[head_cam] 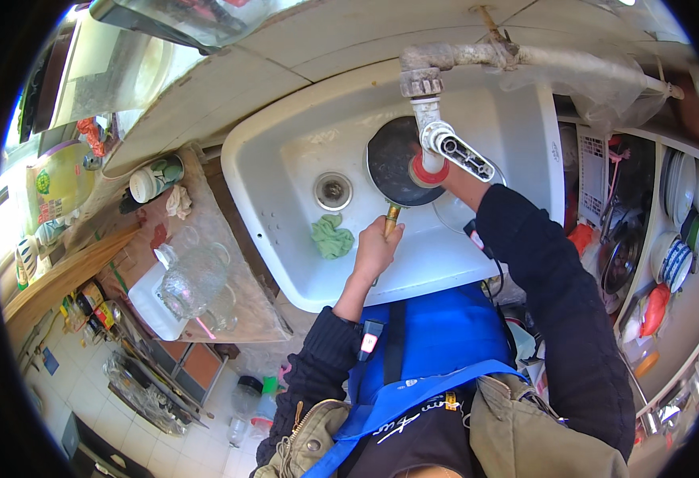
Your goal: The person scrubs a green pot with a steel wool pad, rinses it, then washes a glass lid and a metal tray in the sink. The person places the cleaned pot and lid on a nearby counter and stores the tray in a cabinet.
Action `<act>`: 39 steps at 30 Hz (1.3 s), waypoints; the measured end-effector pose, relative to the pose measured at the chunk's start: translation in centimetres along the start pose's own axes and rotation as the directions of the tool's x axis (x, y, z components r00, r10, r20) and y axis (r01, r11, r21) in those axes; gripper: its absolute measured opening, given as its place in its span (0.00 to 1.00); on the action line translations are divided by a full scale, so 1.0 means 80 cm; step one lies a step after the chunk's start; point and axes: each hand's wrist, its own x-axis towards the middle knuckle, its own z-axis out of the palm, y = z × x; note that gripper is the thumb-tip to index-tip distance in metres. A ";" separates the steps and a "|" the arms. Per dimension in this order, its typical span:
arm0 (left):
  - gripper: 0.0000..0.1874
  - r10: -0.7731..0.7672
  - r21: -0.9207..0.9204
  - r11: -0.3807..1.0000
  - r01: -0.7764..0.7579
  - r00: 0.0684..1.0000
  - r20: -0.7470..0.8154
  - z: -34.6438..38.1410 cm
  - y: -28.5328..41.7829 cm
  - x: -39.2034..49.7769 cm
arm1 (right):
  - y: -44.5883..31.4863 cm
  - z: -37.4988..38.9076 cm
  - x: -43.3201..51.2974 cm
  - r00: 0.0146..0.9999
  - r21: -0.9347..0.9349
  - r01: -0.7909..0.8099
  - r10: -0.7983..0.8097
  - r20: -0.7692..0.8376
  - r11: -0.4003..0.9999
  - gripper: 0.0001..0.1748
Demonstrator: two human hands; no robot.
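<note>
In the white sink (290, 263), my left hand (376, 248) grips the wooden-looking handle (392, 220) of a dark frying pan (388, 161). The pan lies to the right of the drain (333, 191), and its inside looks wet. My right hand (458, 184) reaches over the pan from the right. The white tap (433, 134) with a red ring hides most of that hand, so its fingers and anything in them cannot be made out. A crumpled green cloth (331, 237) rests below the drain, left of my left hand.
Beneath the right forearm shows the rim of a clear round vessel or lid (445, 215). A glass jug (197, 281) and a white tray (157, 305) stand on the left counter. Plates (678, 185) and bowls (672, 263) fill the right shelf. A pipe (541, 57) runs above the sink.
</note>
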 end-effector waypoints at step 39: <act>0.14 0.214 0.471 0.875 -0.109 0.961 -0.177 -0.039 0.028 -0.043 | -0.014 -0.062 -0.030 0.972 -0.270 0.223 -0.194 0.130 0.937 0.25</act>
